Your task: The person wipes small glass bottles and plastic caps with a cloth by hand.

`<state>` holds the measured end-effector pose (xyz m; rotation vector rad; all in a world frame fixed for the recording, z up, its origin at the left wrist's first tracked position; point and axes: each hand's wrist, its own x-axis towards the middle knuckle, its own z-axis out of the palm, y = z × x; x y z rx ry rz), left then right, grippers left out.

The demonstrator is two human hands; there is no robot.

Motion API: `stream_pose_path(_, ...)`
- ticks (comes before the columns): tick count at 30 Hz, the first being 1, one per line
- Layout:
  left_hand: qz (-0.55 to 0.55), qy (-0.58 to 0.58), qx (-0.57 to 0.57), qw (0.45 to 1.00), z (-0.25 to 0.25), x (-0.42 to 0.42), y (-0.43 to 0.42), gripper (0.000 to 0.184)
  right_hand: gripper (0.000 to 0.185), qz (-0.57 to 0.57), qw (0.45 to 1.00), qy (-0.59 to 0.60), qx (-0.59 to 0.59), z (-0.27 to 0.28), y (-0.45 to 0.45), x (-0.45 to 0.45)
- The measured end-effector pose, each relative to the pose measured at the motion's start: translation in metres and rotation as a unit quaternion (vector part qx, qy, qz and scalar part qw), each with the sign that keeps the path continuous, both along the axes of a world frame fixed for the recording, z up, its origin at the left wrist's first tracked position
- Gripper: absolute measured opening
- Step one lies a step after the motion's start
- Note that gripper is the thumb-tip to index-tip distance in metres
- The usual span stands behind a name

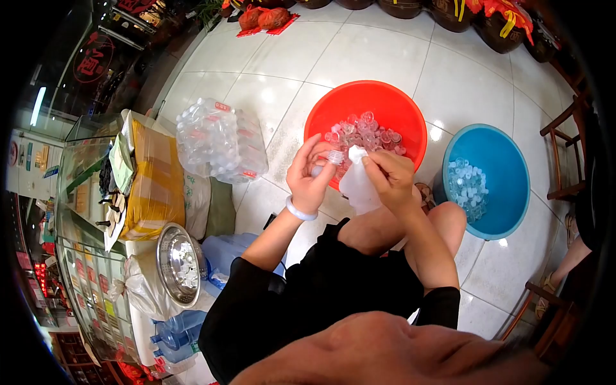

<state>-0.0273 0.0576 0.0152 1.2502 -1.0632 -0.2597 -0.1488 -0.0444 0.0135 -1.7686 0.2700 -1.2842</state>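
Note:
My left hand (309,174), with a pale bracelet at its wrist, has its fingers curled round a small clear ribbed piece (335,157), whose exact kind I cannot make out. Close on its right, my right hand (391,174) pinches a thin white cloth (360,189) that hangs down over my knee. Both hands are above the near rim of a red basin (410,112). Inside that basin lies a heap of small clear rounded pieces (366,131). To the right, a blue tub (510,186) holds more small clear pieces (468,186).
On the left are wrapped bottles (221,141), a taped carton (154,183), a steel bowl (165,256) with small white pieces, and blue water jugs (179,337). Dark jars (452,14) line the far side. Wooden stools (564,138) and another person's leg (568,263) are at right.

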Motion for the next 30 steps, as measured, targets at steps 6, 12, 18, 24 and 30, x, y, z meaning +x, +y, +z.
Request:
stream_pose_path(6, -0.047, 0.189, -0.006, 0.981, 0.006, -0.001, -0.002, 0.042, 0.003, 0.000, 0.997, 0.025, -0.067, 0.002, 0.000, 0.000)
stream_pose_path(12, -0.062, 0.224, -0.008, 0.973, 0.007, -0.004, -0.003, 0.038, 0.006, 0.001, 0.993, 0.015, -0.116, -0.003, 0.001, 0.005)
stream_pose_path(18, -0.038, 0.172, -0.005, 0.984, 0.006, -0.007, -0.001, 0.037, 0.007, -0.004, 0.991, 0.001, -0.132, -0.003, 0.001, 0.005)
stream_pose_path(24, -0.020, 0.076, 0.005, 0.997, 0.004, -0.006, 0.001, 0.036, 0.007, -0.010, 0.991, 0.015, -0.133, -0.006, 0.002, 0.005)
stream_pose_path(30, -0.043, 0.097, 0.024, 0.994, -0.001, -0.005, 0.003, 0.037, 0.004, -0.001, 0.993, 0.015, -0.121, -0.007, 0.005, 0.007)
